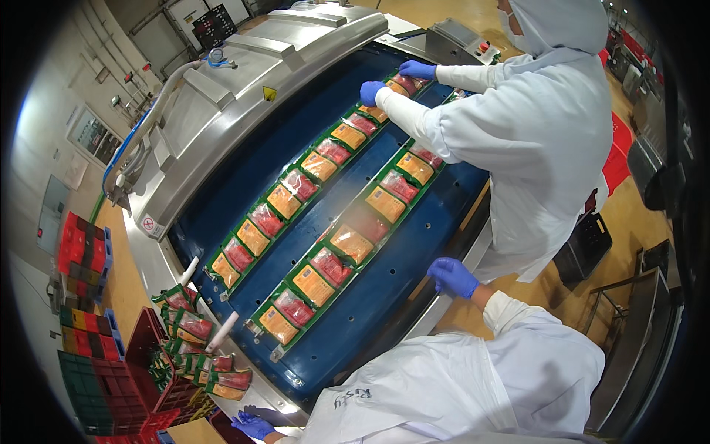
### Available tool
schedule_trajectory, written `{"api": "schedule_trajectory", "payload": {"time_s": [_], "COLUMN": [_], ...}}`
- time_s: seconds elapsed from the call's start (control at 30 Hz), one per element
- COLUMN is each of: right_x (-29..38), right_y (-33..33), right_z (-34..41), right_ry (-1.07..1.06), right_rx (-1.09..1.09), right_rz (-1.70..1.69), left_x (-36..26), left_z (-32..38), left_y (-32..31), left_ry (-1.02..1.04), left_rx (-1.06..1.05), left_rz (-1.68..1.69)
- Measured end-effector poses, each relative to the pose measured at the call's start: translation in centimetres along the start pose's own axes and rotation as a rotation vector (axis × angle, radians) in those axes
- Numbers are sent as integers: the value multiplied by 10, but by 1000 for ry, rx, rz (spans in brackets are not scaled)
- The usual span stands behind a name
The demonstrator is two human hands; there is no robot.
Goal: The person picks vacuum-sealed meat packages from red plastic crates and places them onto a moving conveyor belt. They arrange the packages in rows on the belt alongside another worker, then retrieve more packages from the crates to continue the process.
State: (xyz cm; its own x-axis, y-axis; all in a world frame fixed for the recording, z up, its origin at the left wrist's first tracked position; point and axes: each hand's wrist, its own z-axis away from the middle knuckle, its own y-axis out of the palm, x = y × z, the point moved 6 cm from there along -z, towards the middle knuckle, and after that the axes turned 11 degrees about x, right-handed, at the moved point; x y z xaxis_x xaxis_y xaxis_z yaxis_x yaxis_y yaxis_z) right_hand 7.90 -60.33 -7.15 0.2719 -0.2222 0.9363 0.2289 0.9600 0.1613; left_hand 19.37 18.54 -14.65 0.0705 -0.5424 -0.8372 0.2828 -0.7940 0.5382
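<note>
My left hand, in a blue glove, is low at the machine's near left corner, fingers spread and empty. My gloved right hand hovers by the steel front edge with loosely curled fingers, holding nothing visible. Two slanting rows of green-edged clear plastic pouches with red contents and orange panels, a far row and a near row, lie on the blue bed of a chamber vacuum sealer. More pouches are heaped on its left rim, beside two white rods. Haze blurs part of the near row.
The raised steel lid arches behind the bed. A co-worker in white stands at the right, both gloved hands at the far row's upper end. A red crate holding pouches stands at lower left, near stacked crates. A control box stands behind.
</note>
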Motion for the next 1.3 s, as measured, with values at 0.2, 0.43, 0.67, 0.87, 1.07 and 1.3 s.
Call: {"api": "schedule_trajectory", "payload": {"time_s": [0.2,0.43,0.67,0.87,1.07,1.3], "right_x": [0,-5,9,5,8,0], "right_y": [1,-2,7,4,6,-8], "right_z": [2,1,0,0,2,-2], "right_ry": [-52,-38,-21,-21,-47,-17], "right_rx": [-27,-24,11,32,-8,-56], "right_rz": [53,21,30,27,-1,-34], "left_x": [2,-5,-19,-13,-10,-5], "left_z": [-3,6,12,13,-3,-7], "left_y": [10,30,42,45,23,-10], "left_ry": [-31,-63,-6,-29,18,-8], "left_rx": [-274,-313,-346,-331,-281,-364], "left_rz": [-132,-176,-56,-121,-86,-37]}}
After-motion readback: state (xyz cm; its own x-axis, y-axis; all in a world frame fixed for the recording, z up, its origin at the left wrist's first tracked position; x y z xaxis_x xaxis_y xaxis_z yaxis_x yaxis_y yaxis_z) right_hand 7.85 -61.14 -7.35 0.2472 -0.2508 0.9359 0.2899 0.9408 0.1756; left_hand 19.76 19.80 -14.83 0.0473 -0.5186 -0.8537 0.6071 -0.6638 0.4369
